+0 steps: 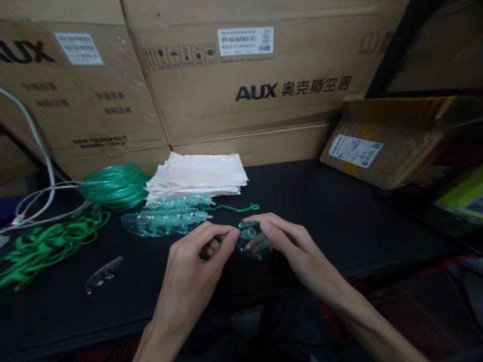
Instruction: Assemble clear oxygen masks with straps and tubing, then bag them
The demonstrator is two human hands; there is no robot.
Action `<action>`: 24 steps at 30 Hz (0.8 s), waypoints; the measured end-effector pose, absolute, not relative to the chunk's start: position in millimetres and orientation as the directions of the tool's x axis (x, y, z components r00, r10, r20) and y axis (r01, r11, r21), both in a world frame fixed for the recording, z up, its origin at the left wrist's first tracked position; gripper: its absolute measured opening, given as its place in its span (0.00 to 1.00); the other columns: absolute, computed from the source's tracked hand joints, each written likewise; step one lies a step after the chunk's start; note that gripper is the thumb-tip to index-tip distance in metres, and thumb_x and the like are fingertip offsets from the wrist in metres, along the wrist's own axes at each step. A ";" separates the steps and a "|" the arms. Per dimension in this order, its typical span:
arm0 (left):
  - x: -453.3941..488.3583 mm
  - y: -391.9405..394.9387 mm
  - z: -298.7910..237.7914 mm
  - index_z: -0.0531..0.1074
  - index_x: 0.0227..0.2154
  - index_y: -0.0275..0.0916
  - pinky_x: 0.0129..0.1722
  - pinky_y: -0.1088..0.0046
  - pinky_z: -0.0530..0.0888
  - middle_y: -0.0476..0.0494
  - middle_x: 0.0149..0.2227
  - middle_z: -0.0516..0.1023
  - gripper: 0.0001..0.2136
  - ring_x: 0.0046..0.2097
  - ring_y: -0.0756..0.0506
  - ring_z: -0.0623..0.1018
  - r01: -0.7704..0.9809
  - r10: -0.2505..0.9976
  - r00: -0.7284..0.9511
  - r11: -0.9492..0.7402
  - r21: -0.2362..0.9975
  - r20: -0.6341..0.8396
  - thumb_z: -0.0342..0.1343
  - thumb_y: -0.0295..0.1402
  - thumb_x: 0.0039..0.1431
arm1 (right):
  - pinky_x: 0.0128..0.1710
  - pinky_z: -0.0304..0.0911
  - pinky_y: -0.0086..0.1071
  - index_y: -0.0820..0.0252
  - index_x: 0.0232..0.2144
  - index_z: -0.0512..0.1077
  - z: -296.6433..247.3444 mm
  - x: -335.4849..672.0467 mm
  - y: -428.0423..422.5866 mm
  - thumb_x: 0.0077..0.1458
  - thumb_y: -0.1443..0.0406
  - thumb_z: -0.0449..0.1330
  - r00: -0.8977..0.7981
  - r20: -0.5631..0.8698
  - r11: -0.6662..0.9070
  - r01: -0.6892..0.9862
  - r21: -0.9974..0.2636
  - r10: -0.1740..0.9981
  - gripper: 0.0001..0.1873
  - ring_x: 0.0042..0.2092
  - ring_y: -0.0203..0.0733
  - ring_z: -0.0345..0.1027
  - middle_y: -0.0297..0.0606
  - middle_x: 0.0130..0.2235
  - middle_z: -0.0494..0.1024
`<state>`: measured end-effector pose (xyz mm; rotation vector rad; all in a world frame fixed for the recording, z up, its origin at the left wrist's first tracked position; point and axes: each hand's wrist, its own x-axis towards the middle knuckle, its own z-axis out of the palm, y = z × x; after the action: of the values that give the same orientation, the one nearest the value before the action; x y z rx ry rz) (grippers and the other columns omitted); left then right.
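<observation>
A clear green oxygen mask is in front of me, over the front part of the black table. My right hand grips it from the right, thumb on the near face and fingers seen through the plastic. At the mask's left edge, my left hand is closed in a pinch, with bits of a green elastic strap showing between its fingers. Whether the strap passes through the mask's edge is hidden by the fingertips. Just behind, several nested green masks lie on their sides, and a loose green strap curls beside them.
Left are a heap of green straps, coiled green tubing and a row of clear plastic pieces. White packets are stacked behind the masks. Large cartons wall the back; a taped box stands right.
</observation>
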<state>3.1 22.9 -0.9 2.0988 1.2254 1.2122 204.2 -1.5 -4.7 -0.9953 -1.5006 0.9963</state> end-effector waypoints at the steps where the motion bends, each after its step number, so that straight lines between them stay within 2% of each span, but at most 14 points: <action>1: 2.8 22.8 -0.9 0.82 0.33 0.42 0.27 0.78 0.68 0.52 0.28 0.76 0.09 0.26 0.51 0.71 0.481 0.854 0.225 -0.516 0.709 0.469 0.59 0.37 0.65 | 0.55 0.64 0.34 0.54 0.49 0.81 -4.9 203.9 -1.4 0.71 0.56 0.55 -0.124 0.310 0.322 0.089 -0.943 0.943 0.17 0.52 0.42 0.74 0.38 0.50 0.81; 9: 4.3 25.1 0.4 0.81 0.31 0.41 0.25 0.78 0.66 0.52 0.25 0.74 0.09 0.25 0.52 0.70 0.486 0.862 0.218 -0.503 0.715 0.458 0.58 0.36 0.64 | 0.55 0.67 0.35 0.51 0.50 0.81 -7.6 204.2 -1.8 0.70 0.57 0.56 -0.137 0.337 0.350 0.087 -0.933 0.931 0.15 0.57 0.44 0.72 0.38 0.51 0.80; 13: 4.9 24.5 2.6 0.79 0.28 0.41 0.24 0.79 0.67 0.53 0.24 0.73 0.09 0.24 0.51 0.71 0.496 0.849 0.222 -0.522 0.694 0.479 0.58 0.34 0.62 | 0.54 0.69 0.35 0.49 0.50 0.81 -8.5 204.1 -2.2 0.68 0.60 0.59 -0.137 0.364 0.379 0.098 -0.920 0.921 0.13 0.61 0.44 0.69 0.39 0.55 0.78; 20: 5.3 24.0 4.0 0.80 0.29 0.41 0.24 0.79 0.68 0.53 0.24 0.73 0.08 0.23 0.52 0.71 0.530 0.798 0.231 -0.583 0.615 0.556 0.58 0.34 0.62 | 0.66 0.59 0.41 0.44 0.53 0.79 -11.1 205.0 -3.0 0.65 0.66 0.63 -0.186 0.391 0.415 0.110 -0.903 0.901 0.17 0.65 0.44 0.65 0.37 0.62 0.72; 24: 4.1 26.2 1.5 0.82 0.33 0.43 0.28 0.79 0.71 0.52 0.29 0.80 0.08 0.26 0.51 0.75 0.529 0.811 0.225 -0.568 0.631 0.541 0.59 0.37 0.63 | 0.67 0.59 0.41 0.45 0.56 0.76 -16.7 204.8 -2.4 0.62 0.71 0.64 -0.169 0.414 0.428 0.051 -0.903 0.894 0.23 0.65 0.44 0.64 0.37 0.62 0.69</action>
<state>4.1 26.2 1.5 2.1904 1.2493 1.2682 204.8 -2.4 -16.7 -0.8600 -1.5599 0.9410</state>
